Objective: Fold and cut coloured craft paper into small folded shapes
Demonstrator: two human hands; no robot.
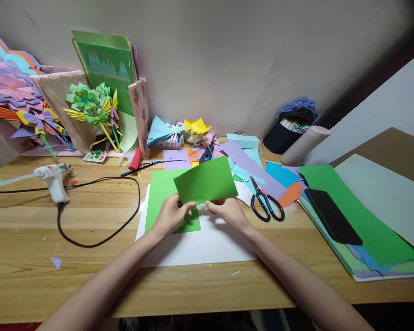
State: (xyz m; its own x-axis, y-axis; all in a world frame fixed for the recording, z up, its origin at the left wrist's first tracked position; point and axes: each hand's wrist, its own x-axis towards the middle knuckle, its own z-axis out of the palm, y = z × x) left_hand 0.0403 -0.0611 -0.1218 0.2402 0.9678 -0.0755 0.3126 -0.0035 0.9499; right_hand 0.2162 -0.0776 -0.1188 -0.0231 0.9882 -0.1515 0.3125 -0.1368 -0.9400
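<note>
Both my hands hold a green paper sheet [207, 181] by its lower edge, lifted and tilted above the desk. My left hand [172, 215] pinches its lower left corner with closed fingers. My right hand [227, 212] grips the lower edge near the middle, fingers curled. Under them lies another green sheet [158, 193] on a white sheet [200, 248].
Black scissors [266, 202] lie just right of my hands. A hot glue gun [53, 177] with its black cord [100, 230] is at left. Coloured paper scraps [248, 161], a black phone [333, 216] on stacked sheets, a marker case [291, 128] and paper flowers [89, 103] line the back.
</note>
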